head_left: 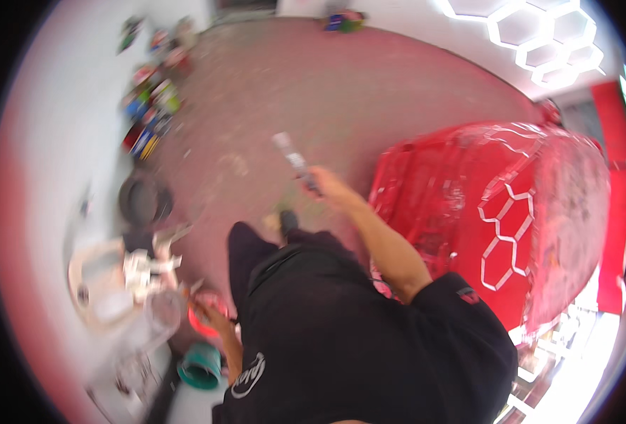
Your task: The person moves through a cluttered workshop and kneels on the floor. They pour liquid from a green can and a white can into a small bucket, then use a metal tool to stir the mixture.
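Observation:
My right hand (327, 189) is out ahead of my body, its fingers wrapped round the dark handle of a long, slim tool (292, 157) with a whitish end. Blur hides what kind of tool it is. Low on the left, my left hand (210, 314) reaches beside a bright red round container (205, 326). Its fingers are smeared, and I cannot make out whether they hold anything. A clear plastic tub (164, 313) is just left of that hand. Nearer me stands a green round container (201, 367).
A glossy red car body (461, 191) fills the right side. On the left, a beige tray-like surface (80, 272) carries white pieces, and a dark tyre (143, 198) lies beyond it. Several cans and bottles (161, 99) line the white wall. Reddish, stained floor (256, 85) stretches ahead.

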`<state>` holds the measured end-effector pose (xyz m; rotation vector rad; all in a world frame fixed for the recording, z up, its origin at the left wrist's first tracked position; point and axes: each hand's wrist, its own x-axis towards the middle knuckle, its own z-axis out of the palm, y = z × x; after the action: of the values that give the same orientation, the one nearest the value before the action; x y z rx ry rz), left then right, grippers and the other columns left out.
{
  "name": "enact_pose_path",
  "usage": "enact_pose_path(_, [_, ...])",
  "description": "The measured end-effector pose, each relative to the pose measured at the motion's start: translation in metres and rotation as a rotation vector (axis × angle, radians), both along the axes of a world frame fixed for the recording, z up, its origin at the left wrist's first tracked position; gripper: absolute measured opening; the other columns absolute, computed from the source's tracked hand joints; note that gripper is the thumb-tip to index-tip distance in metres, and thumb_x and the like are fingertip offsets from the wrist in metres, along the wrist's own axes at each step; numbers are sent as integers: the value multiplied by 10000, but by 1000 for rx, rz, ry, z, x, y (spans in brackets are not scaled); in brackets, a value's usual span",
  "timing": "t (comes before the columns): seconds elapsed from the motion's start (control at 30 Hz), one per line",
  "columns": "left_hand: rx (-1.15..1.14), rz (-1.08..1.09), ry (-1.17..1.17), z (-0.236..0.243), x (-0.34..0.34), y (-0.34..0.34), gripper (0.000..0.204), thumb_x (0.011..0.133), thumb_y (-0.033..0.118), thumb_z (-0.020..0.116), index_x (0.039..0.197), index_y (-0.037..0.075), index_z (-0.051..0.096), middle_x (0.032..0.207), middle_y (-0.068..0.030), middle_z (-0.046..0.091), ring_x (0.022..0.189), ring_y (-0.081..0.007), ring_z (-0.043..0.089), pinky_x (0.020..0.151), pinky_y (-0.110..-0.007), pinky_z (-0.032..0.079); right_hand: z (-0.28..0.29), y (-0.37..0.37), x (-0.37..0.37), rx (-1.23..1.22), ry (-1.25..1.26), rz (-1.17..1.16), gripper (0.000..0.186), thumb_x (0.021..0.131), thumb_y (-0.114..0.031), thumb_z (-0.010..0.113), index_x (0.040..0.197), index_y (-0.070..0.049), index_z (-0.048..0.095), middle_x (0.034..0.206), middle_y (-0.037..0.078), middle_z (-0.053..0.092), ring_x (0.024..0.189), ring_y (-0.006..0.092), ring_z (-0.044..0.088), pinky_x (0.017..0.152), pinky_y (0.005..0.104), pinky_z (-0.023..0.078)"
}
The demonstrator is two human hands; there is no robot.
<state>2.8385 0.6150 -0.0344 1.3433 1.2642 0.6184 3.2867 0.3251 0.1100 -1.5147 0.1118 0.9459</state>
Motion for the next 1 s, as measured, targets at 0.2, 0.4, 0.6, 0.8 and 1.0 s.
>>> enact_pose_path(0.2, [-114,85,181,-16,143,47,525,1109,259,579,1563,14,480,1370,-80,628,921,-107,615,729,-228,518,-22,150,151,-35,-62,221,401,1062,-355,484,1150,-47,726,799,31,648,643,132,552,558,305,430])
enact_pose_path(0.4, [-64,176,162,-17,304,201,541,1105,291,585,1560,13,486,1436,-82,603,983,-133,629,755,-243,527,-107,306,304,-359,-593,441,349,1038,-317,582,1198,-32,703,952,167,721,913,296,698,786,451,532])
enact_pose_path(0.6, [104,371,101,41,455,361,560,1101,322,592,1557,13,491,1503,-83,579,1046,-158,643,782,-258,537,-81,437,402,-462,-604,459,286,1019,-276,597,1150,-41,696,1013,257,729,971,461,704,815,542,530])
enact_pose_path(0.8, [201,578,-1,42,574,453,447,1086,319,625,1433,36,618,1275,-56,677,864,-72,608,619,-205,447,-134,592,513,-542,-710,621,307,1002,-253,620,1218,-39,668,1089,279,724,1018,466,703,845,540,541])
enact_pose_path(1.0, [267,812,13,-22,689,503,360,1082,335,634,1337,82,634,826,15,619,642,-33,493,533,-214,334,-336,748,623,-482,-844,618,345,961,-203,649,1251,-18,620,1059,285,719,1018,474,696,868,565,533])
